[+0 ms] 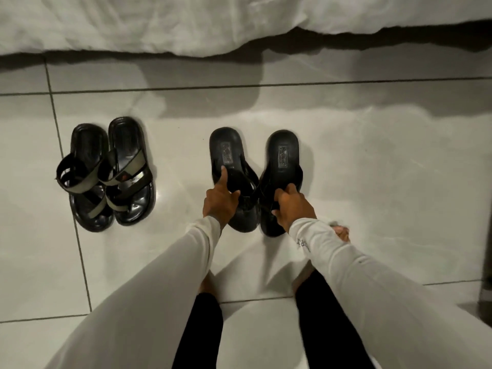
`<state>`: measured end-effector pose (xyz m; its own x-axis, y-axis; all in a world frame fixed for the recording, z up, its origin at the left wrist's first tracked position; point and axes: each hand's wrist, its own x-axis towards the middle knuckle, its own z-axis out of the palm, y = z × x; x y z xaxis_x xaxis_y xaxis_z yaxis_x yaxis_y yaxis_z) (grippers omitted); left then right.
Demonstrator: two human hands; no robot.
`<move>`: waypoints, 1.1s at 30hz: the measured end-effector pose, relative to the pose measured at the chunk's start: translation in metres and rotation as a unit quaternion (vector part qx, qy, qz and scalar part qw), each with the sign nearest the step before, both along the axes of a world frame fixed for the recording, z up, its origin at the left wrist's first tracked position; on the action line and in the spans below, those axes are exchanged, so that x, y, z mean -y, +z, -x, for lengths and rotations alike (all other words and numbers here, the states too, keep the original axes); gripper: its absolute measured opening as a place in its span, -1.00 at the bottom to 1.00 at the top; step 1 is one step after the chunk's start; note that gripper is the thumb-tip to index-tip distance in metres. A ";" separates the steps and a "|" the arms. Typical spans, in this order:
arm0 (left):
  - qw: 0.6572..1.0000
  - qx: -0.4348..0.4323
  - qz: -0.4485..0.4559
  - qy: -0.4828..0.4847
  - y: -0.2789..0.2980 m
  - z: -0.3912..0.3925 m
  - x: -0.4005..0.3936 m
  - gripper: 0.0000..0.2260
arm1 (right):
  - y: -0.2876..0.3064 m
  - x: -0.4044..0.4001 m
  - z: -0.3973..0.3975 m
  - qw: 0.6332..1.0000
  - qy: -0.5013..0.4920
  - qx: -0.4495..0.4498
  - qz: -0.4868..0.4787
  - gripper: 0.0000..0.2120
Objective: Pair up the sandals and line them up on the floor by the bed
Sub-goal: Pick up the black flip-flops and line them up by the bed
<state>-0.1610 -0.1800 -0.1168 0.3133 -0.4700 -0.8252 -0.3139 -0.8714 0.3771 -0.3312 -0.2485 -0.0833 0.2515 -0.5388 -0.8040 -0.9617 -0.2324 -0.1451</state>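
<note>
Gripped one black sandal (234,179) by its strap in the left hand (219,199), forefinger stretched along the footbed, and its mate (279,182) in the curled right hand (291,206), probably to square both beside the strapped pair (106,174) before the bed (186,22).

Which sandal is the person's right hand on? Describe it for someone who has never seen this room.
Start at the white bed along the top, then look down to the tiled floor. Two pairs stand there; take the right-hand pair. It is the sandal farthest right, plain black with a small label on the heel, under the right hand; the left pair has grey-green straps.
</note>
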 end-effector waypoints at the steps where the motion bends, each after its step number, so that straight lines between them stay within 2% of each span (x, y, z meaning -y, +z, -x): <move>1: 1.000 0.003 -0.005 -0.011 0.003 0.003 0.007 -0.28 | -0.001 0.005 0.003 1.000 0.001 0.002 0.006 -0.67; 6: 0.997 0.012 -0.003 -0.071 0.007 0.034 0.046 -0.38 | -0.003 0.040 0.034 0.999 0.003 0.003 0.042 -0.71; 16: 0.995 0.016 0.011 -0.099 0.016 0.133 0.136 -0.48 | 0.001 0.129 0.124 0.998 0.023 -0.016 0.059 -0.68; 20: 0.989 0.042 -0.017 -0.138 0.018 0.166 0.166 -0.54 | -0.001 0.156 0.153 0.998 0.019 -0.027 0.061 -0.67; 24: 0.985 0.060 -0.039 -0.159 0.017 0.190 0.188 -0.61 | -0.002 0.174 0.175 0.998 0.010 -0.032 0.059 -0.66; 33: 0.978 0.061 -0.059 -0.192 0.019 0.212 0.209 -0.60 | -0.003 0.190 0.204 0.997 -0.001 -0.037 0.063 -0.66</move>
<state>-0.3735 -0.3892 -0.0977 0.2324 -0.4768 -0.8477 -0.6627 -0.7156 0.2208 -0.5352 -0.4382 -0.0861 0.1940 -0.6372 -0.7459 -0.9689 -0.2433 -0.0441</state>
